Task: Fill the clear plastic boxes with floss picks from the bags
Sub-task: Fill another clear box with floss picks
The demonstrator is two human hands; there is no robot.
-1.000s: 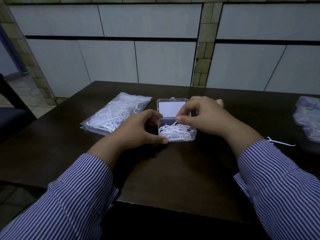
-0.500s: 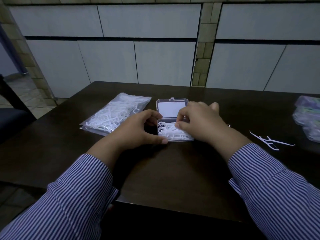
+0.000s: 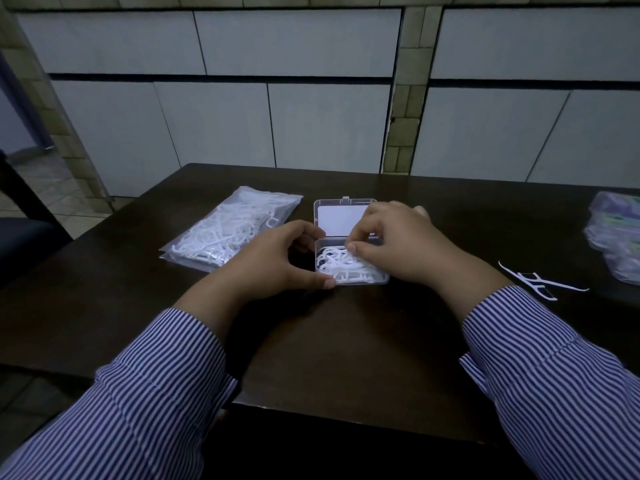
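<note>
In the head view, a clear plastic box [image 3: 349,268] sits open on a dark wooden table [image 3: 346,341], its lid [image 3: 341,216] laid back flat on the far side, and a loose heap of white floss picks [image 3: 341,266] fills its tray. The left hand [image 3: 277,258] grasps the box at its left edge, thumb along the near corner and fingers curled round the far one. The right hand [image 3: 398,244] hovers over the right half of the box and hides that part of the tray and lid; its thumb and forefinger are pinched together just above the picks, probably on one of them, though the dim light makes that hard to confirm. Left of the box, just beyond the left hand, lies a clear bag [image 3: 232,233] packed with more white picks. Right of the box, well apart, loose floss picks [image 3: 536,280] lie crossed on the table, and farther right a pile of purplish bags [image 3: 616,233] is cut by the frame edge. Both arms wear striped sleeves [image 3: 156,393].
</note>
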